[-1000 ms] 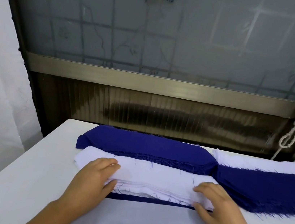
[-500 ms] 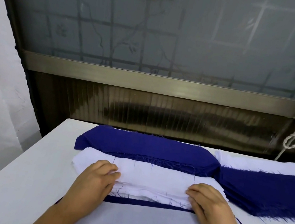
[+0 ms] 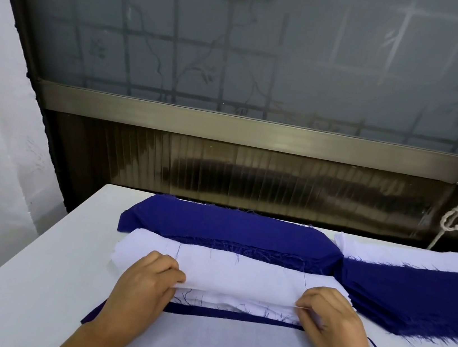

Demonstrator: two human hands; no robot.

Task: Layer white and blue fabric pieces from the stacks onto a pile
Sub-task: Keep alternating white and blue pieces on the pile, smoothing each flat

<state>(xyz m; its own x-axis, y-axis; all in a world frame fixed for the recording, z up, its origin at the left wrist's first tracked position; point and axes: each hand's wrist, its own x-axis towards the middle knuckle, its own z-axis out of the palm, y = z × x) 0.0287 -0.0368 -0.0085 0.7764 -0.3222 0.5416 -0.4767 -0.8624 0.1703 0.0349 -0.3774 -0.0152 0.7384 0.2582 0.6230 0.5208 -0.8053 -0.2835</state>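
Head view: the left hand and the right hand are each pinching the near edge of the top white piece on the white stack, one grip at each end of that edge. A second ago both hands were lying flat on the stack with fingers feeling along its edge; now the fingers are curling round a single layer and the near edge is lifting clear, with a thin gap showing beneath it. By my reading, one sheet is being separated and is about to be drawn toward the near pile, whose top layer is white with a blue edge showing along its far side.

The white stack is sitting in the middle of the bench, just beyond the pile and touching it or nearly so. Behind it is lying a blue stack, its frayed edge meeting the white one. To the right another blue stack is fanning out, with more white cloth beyond it. Loose threads are trailing from the edges, so a second layer could cling. Open bench is lying to the left; the right side is crowded.
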